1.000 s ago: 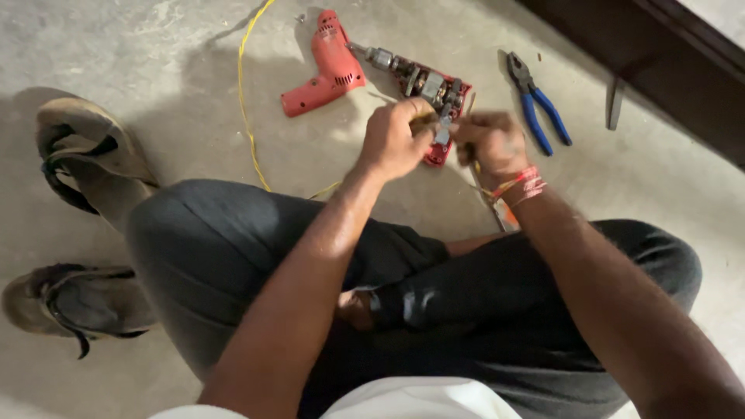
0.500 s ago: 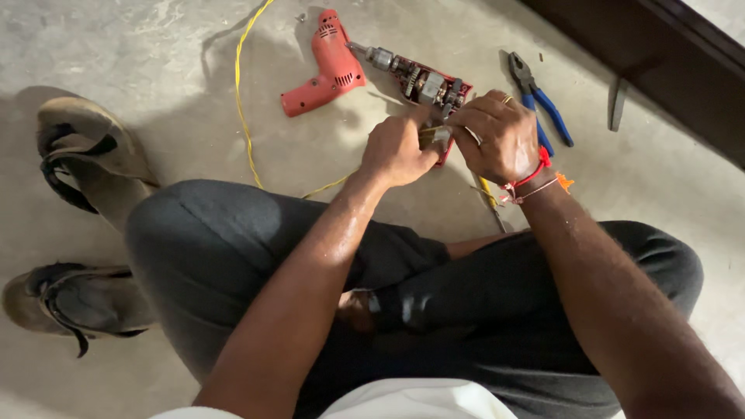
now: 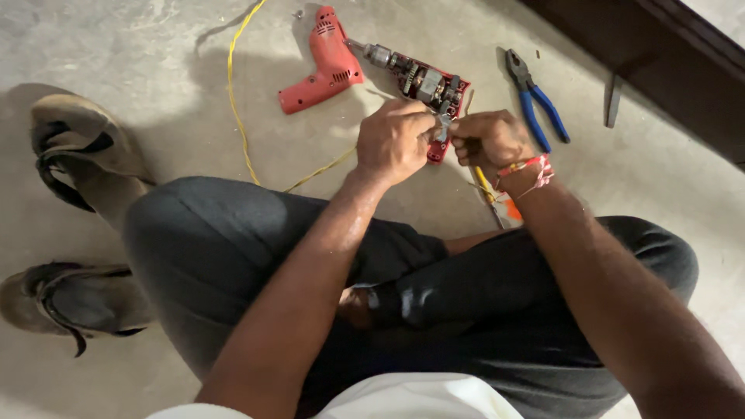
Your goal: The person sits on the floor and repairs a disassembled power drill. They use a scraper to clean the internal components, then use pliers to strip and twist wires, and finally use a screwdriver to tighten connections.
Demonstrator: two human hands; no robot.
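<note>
Both hands are meeting over the opened drill [image 3: 423, 84] lying on the floor [image 3: 155, 46]. The left hand [image 3: 394, 140] and right hand [image 3: 487, 138] are each pinching a small metal part [image 3: 443, 126] between them. Pliers [image 3: 534, 105] are lying just beside.

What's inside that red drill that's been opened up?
The opened drill shows metal motor parts and gears behind a silver chuck. Its lower end is hidden by the left hand and right hand.

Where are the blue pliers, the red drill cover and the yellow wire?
blue pliers [image 3: 541, 115]: head view, on a blue handle.
red drill cover [image 3: 330, 66]: head view, on the middle of the red shell.
yellow wire [image 3: 236, 109]: head view, on the stretch left of the cover.
</note>
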